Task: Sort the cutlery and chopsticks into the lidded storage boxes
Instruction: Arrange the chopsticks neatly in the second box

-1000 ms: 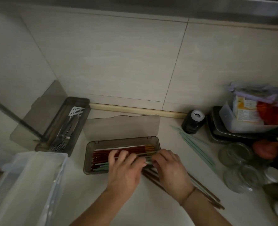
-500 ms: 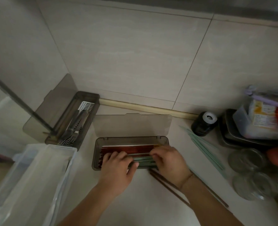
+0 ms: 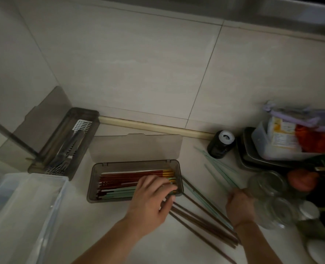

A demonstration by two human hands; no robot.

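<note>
Currently left hand (image 3: 151, 197) lying flat, fingers spread on chopsticks in the chopstick box (image 3: 108, 198); right hand (image 3: 239, 203) closing around green chopsticks (image 3: 218, 172) near glass jars (image 3: 266, 184) at the worktop's right edge: risking knocking one.

Both forearms are bare, with no sleeve visible up to the picture edge at 6 o'clock. The left hand (image 3: 150, 200) wears no glove and no ring that can be seen. The right hand (image 3: 240, 205) has a thin band around the wrist.
</note>
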